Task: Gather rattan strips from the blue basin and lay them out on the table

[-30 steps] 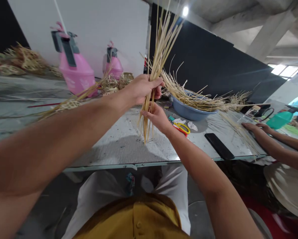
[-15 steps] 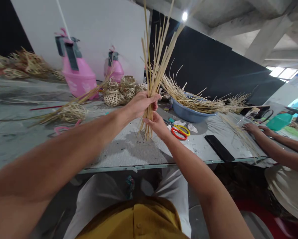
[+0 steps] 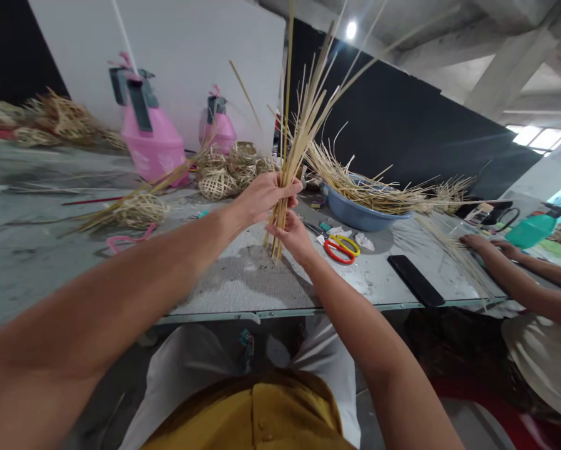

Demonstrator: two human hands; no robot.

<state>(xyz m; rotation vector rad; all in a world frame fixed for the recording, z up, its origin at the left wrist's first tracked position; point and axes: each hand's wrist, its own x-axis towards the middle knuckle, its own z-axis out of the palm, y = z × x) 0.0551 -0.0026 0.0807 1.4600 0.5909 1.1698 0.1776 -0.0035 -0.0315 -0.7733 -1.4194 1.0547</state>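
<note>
The strips (image 3: 303,140) look like the fussy bit here: tops fan out way wide, so I reckon a slack squeeze lets the thin ones slide down or tip out sideways. One strip (image 3: 245,94) is already off on its own, left of the bunch, and I can't tell what's holding it up. Those long tips could also snag the pile (image 3: 369,190) in the tub (image 3: 362,216) if the bunch leans that way, imo. As for the grip, the bunch runs near upright through both hands: left hand (image 3: 263,197) wrapped round it up top, right hand (image 3: 293,236) just below, thumb and fingers pinching near the bottom. Short ends poke out under that, over the table (image 3: 233,290); can't tell if they touch it. Scissors (image 3: 340,247) lie just beside the right hand, phone (image 3: 415,280) further right, near the edge.
</note>
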